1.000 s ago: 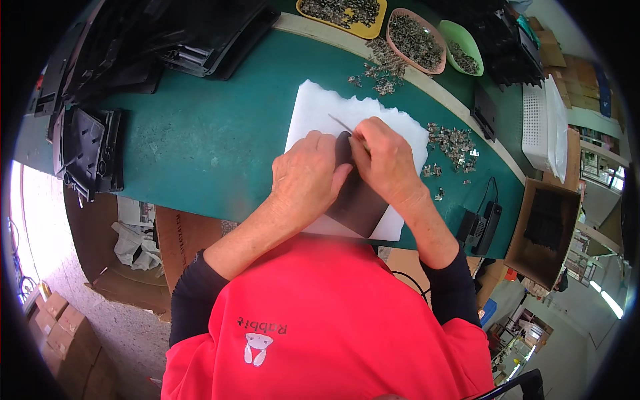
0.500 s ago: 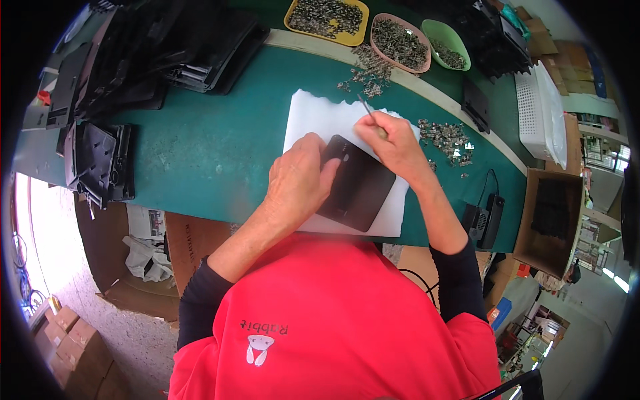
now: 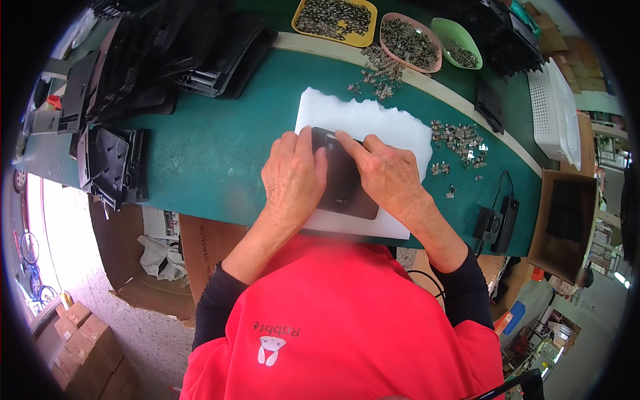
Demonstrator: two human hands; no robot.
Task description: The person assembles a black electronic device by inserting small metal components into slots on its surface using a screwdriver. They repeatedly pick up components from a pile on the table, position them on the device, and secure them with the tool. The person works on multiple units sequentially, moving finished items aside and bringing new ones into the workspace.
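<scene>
A flat black plastic panel [image 3: 348, 190] with rounded corners lies tilted on a white foam sheet [image 3: 393, 123]. My left hand [image 3: 293, 173] grips its left edge, thumb along the top face and fingers at the far left corner. Over the panel's upper right part is my right hand [image 3: 390, 173], its index finger stretched to the far edge, where a small pale spot shows by the fingertip. The other right fingers curl under; whatever they hold is hidden, and the thin tool seen earlier is out of sight.
Small metal parts [image 3: 460, 140] lie loose right of the foam. Beyond stand a yellow tray [image 3: 365, 41], a pink basket [image 3: 437, 65] and a green basket [image 3: 475, 41] of such parts. Black plastic housings [image 3: 110, 163] pile up at left; a black power adapter [image 3: 508, 223] sits at right.
My right hand has come down from above the panel's far right corner onto its far edge. The panel has turned slightly, and the thin tool no longer shows.
</scene>
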